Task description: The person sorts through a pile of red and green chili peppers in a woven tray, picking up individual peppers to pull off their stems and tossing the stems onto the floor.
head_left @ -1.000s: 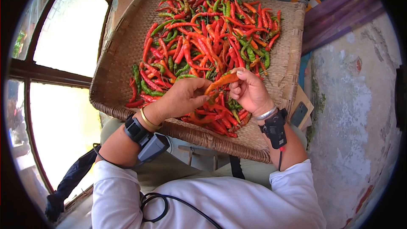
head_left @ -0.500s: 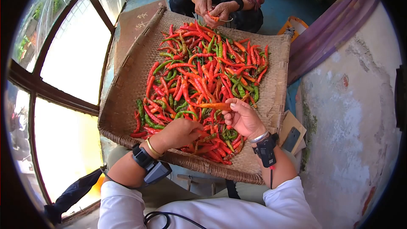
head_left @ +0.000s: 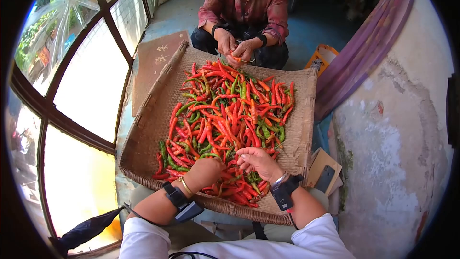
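A heap of red and green chili peppers [head_left: 223, 124] lies in a large woven basket [head_left: 155, 112] in front of me. My left hand [head_left: 205, 174] is low over the near part of the heap, its fingers curled downward and their tips mostly hidden. To its right, my right hand [head_left: 261, 164] is just above the peppers, thumb and fingers drawn together. Whatever is between the fingertips of either hand is too small or hidden to name. An orange chili pepper [head_left: 253, 111] lies on top of the heap beyond my right hand.
Across the basket a person [head_left: 244, 9] in a red patterned shirt holds an orange-red chili pepper [head_left: 235, 57] in both hands. Windows [head_left: 84, 81] line the left side. At right are a worn wall [head_left: 383, 148], a purple curtain [head_left: 366, 43] and a phone [head_left: 325, 178] on cardboard.
The orange chili pepper has left my right hand, whose fingers have drawn in closer to my left hand. The view has tilted up, showing more of the other person.
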`<state>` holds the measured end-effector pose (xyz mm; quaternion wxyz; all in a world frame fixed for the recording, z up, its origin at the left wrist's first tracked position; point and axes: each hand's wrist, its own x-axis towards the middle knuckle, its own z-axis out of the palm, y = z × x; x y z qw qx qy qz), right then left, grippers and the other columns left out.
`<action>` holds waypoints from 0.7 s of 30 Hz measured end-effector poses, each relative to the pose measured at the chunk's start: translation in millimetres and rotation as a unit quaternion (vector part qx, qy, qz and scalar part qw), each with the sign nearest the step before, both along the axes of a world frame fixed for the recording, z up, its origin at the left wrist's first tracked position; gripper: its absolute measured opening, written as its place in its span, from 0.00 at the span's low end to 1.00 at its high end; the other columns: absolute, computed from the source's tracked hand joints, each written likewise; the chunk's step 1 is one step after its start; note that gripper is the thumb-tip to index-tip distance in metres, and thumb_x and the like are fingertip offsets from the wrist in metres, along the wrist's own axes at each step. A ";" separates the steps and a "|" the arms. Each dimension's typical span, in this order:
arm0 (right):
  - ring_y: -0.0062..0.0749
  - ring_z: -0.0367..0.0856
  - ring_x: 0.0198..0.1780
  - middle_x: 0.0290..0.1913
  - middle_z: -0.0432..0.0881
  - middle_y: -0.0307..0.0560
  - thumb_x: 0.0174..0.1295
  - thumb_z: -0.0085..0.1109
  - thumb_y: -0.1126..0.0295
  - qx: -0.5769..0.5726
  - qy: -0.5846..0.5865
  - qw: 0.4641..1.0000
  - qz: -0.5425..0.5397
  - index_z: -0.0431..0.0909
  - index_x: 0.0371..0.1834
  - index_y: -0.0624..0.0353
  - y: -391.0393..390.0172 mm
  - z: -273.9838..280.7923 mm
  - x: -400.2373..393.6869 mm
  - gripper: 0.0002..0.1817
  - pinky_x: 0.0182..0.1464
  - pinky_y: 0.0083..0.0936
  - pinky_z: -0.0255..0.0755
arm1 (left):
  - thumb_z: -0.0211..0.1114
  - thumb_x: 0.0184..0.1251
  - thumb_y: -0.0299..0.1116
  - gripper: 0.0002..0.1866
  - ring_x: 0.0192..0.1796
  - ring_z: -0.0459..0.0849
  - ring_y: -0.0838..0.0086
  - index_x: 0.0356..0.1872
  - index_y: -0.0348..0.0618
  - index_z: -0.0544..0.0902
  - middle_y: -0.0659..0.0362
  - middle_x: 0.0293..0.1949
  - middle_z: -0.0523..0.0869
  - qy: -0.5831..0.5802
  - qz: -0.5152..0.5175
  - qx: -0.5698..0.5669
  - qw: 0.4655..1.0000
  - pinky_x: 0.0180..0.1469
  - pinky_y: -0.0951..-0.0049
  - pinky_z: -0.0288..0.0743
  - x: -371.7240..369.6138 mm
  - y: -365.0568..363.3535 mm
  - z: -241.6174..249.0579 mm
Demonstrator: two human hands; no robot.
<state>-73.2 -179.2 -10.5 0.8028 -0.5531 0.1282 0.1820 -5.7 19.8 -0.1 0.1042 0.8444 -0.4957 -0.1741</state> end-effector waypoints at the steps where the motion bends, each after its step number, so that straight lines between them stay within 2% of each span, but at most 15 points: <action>1: 0.18 0.76 0.31 0.35 0.78 0.42 0.61 0.48 0.67 -0.020 0.004 1.000 0.012 0.69 0.48 0.63 0.8 -3.1 -0.2 0.15 0.30 0.12 0.70 | 0.57 0.50 0.32 0.06 0.30 0.81 0.64 0.29 0.45 0.78 0.55 0.26 0.81 -0.014 -0.008 0.025 1.000 0.29 0.64 0.75 0.1 0.0 -0.4; 4: 0.17 0.75 0.31 0.34 0.78 0.41 0.61 0.48 0.67 -0.050 0.014 0.998 0.023 0.69 0.48 0.64 3.3 -5.0 -1.1 0.15 0.30 0.12 0.69 | 0.56 0.53 0.35 0.08 0.29 0.81 0.63 0.34 0.48 0.79 0.56 0.28 0.80 0.009 -0.023 0.084 0.996 0.29 0.64 0.74 1.2 1.2 3.5; 8: 0.18 0.75 0.32 0.34 0.77 0.41 0.60 0.50 0.69 -0.101 0.014 0.993 0.061 0.69 0.48 0.65 12.0 -6.1 -2.0 0.16 0.32 0.13 0.70 | 0.56 0.53 0.35 0.06 0.28 0.81 0.63 0.31 0.48 0.78 0.57 0.26 0.79 -0.021 -0.046 0.090 0.995 0.26 0.65 0.74 2.4 -0.3 3.4; 10: 0.20 0.76 0.32 0.32 0.78 0.41 0.57 0.54 0.69 -0.156 -0.065 0.981 0.096 0.73 0.44 0.66 18.1 -16.6 -5.0 0.14 0.34 0.17 0.70 | 0.58 0.51 0.36 0.06 0.27 0.80 0.64 0.29 0.47 0.77 0.59 0.25 0.78 -0.067 -0.036 0.000 0.997 0.25 0.67 0.73 1.3 0.7 7.6; 11: 0.27 0.78 0.34 0.32 0.79 0.45 0.52 0.58 0.68 -0.236 -0.118 0.960 0.097 0.74 0.43 0.65 21.3 -18.6 -6.9 0.17 0.38 0.23 0.71 | 0.60 0.51 0.36 0.07 0.27 0.80 0.66 0.31 0.47 0.78 0.59 0.24 0.77 -0.089 -0.046 -0.033 0.994 0.25 0.69 0.73 0.9 0.7 12.8; 12: 0.27 0.78 0.34 0.32 0.79 0.45 0.52 0.58 0.68 -0.235 -0.117 0.960 0.098 0.74 0.43 0.65 22.9 -15.3 -8.3 0.17 0.38 0.23 0.71 | 0.60 0.51 0.36 0.07 0.27 0.80 0.66 0.31 0.47 0.78 0.59 0.24 0.77 -0.088 -0.046 -0.033 0.995 0.25 0.69 0.73 1.5 1.2 12.2; 14: 0.32 0.79 0.36 0.33 0.79 0.50 0.49 0.61 0.67 -0.370 -0.196 0.895 0.154 0.74 0.45 0.61 25.9 -6.2 -10.0 0.19 0.39 0.26 0.71 | 0.60 0.51 0.36 0.10 0.27 0.79 0.66 0.34 0.47 0.78 0.59 0.25 0.76 -0.082 -0.063 -0.089 0.991 0.27 0.69 0.74 2.4 2.8 11.0; 15: 0.36 0.79 0.36 0.34 0.78 0.53 0.46 0.62 0.66 -0.391 -0.238 0.877 0.149 0.75 0.43 0.60 26.9 -7.2 -10.6 0.19 0.40 0.27 0.71 | 0.60 0.51 0.36 0.10 0.27 0.79 0.66 0.34 0.47 0.78 0.59 0.25 0.76 -0.082 -0.062 -0.088 0.991 0.27 0.69 0.74 1.7 2.9 15.1; 19: 0.37 0.79 0.34 0.30 0.78 0.52 0.46 0.62 0.66 -0.385 -0.219 0.880 0.170 0.75 0.40 0.61 30.2 -6.2 -10.5 0.18 0.38 0.27 0.71 | 0.63 0.50 0.33 0.13 0.30 0.79 0.66 0.38 0.46 0.78 0.57 0.26 0.76 0.013 -0.056 -0.154 0.986 0.31 0.69 0.74 0.4 0.3 25.4; 21: 0.32 0.79 0.29 0.24 0.78 0.47 0.49 0.61 0.67 -0.332 -0.244 0.904 0.113 0.74 0.37 0.61 33.4 -14.8 -10.8 0.14 0.31 0.25 0.70 | 0.65 0.48 0.32 0.15 0.32 0.79 0.66 0.40 0.45 0.77 0.56 0.27 0.77 0.043 -0.058 -0.191 0.979 0.33 0.70 0.75 -2.9 -3.4 24.8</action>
